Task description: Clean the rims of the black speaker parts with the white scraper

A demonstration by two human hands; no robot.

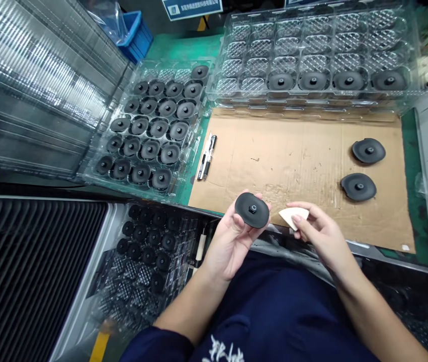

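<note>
My left hand (229, 246) is closed around the edge of a black oval plastic part (261, 213), its face with a small raised centre post turned up. To its right, my right hand (321, 234) pinches a cream wedge-shaped pad (289, 216) between thumb and fingers. The pad and the part are a small gap apart, both over the near edge of a cardboard sheet (274, 146). Two more black oval parts lie on the cardboard at the right, an upper part (368, 151) and a lower part (359, 187).
Left of the cardboard, a clear tray (178, 181) holds many black parts. A clear tray stack (312, 94) stands behind, with parts in its front row. A craft knife (203, 163) and a pen (209, 158) lie at the cardboard's left. A blue bin (140, 37) stands farther back.
</note>
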